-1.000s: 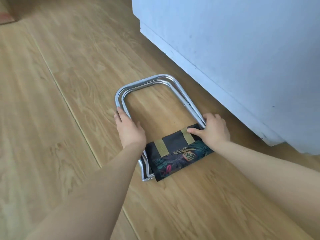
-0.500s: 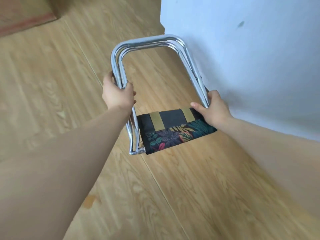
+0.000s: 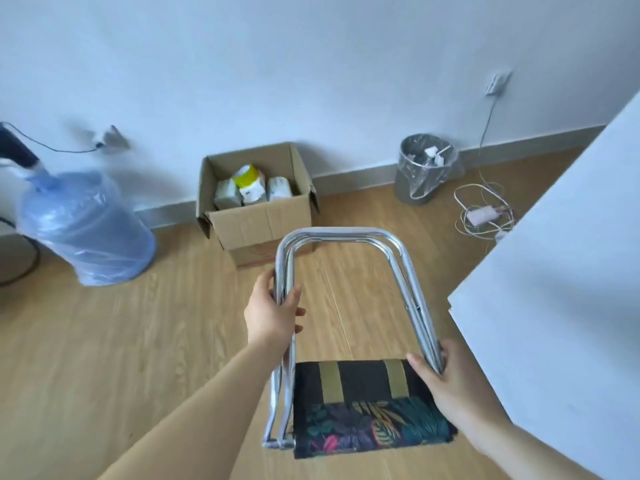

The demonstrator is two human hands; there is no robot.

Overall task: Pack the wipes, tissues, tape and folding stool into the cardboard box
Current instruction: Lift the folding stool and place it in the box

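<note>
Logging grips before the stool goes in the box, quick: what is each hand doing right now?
Left hand: closed around the left tubes of the folding stool.
Right hand: closed on the stool's right tubes, beside the fabric seat.

Folding stool (image 3: 349,327): collapsed flat, chrome tube frame, black leaf-print fabric seat with tan straps, held above floor. Cardboard box (image 3: 258,216): open, against wall. Inside, upright: yellow-cored tape roll (image 3: 245,175), pale packs (image 3: 278,188).

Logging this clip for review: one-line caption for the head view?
Both hands, left and right, carry the folded chrome-tube stool with floral fabric seat toward the open brown cardboard box.
</note>
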